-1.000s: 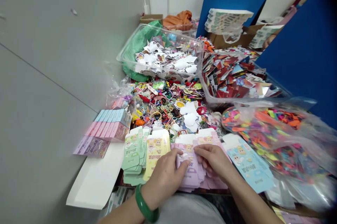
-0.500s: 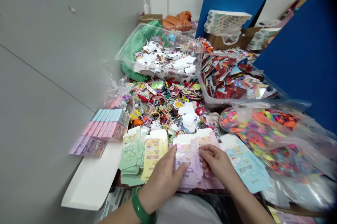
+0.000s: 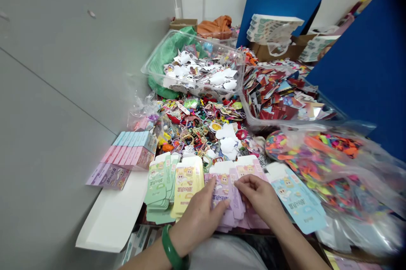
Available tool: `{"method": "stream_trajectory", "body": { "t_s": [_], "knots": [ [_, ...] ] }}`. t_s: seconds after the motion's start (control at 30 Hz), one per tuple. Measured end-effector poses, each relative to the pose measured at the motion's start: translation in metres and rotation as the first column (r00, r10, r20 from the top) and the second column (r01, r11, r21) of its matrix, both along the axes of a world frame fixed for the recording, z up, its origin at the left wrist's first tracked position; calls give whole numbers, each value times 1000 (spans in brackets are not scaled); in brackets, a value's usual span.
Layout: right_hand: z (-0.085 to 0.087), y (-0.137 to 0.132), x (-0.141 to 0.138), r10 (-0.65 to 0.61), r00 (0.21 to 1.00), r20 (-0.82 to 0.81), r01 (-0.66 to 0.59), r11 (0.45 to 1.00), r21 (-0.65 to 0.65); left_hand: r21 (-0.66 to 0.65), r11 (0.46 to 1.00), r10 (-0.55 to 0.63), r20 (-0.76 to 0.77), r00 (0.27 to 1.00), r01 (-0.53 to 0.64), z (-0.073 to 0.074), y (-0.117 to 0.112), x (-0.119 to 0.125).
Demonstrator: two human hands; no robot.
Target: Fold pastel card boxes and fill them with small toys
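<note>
A fanned stack of flat purple paper boxes (image 3: pixel 226 187) lies at the near edge of the table. My left hand (image 3: pixel 198 217), with a green bangle on its wrist, rests on the stack's left side, thumb pressed on the top box. My right hand (image 3: pixel 258 196) pinches the top purple box from the right with curled fingers. Beside them lie flat stacks in green (image 3: pixel 158 181), yellow (image 3: pixel 187 181), pink (image 3: pixel 250 166) and light blue (image 3: pixel 296 198).
A heap of coloured hair ties (image 3: pixel 198 124) fills the middle. Behind stand a clear tub of white stickers (image 3: pixel 199 69) and a tub of red cards (image 3: pixel 282 92). A plastic bag of colourful bits (image 3: pixel 320 155) lies right. Folded boxes (image 3: pixel 131 149) stand left on a white sheet (image 3: pixel 114 215).
Both hands have shifted slightly on the purple stack, with the right fingers moving up toward its top edge. The view has wobbled a little.
</note>
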State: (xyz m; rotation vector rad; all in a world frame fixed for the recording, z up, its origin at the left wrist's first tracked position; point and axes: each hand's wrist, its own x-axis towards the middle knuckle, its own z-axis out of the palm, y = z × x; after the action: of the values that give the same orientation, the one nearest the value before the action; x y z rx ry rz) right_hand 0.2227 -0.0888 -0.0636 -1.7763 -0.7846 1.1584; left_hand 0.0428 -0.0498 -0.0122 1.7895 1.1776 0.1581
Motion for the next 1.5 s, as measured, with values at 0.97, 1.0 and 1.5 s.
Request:
{"method": "stream_trajectory", "body": {
  "t_s": [0.97,1.0,1.5],
  "knots": [
    [70,51,16,242,914,-325,-89,903,421,-597,636,138,711,689,489,13,77,26],
    [69,54,17,257,900,-351,-85,896,437,-586,649,144,721,678,485,15,78,30],
    [38,70,9,34,913,-406,188,850,493,-555,830,462,622,632,-60,15,77,57]
  ]
}}
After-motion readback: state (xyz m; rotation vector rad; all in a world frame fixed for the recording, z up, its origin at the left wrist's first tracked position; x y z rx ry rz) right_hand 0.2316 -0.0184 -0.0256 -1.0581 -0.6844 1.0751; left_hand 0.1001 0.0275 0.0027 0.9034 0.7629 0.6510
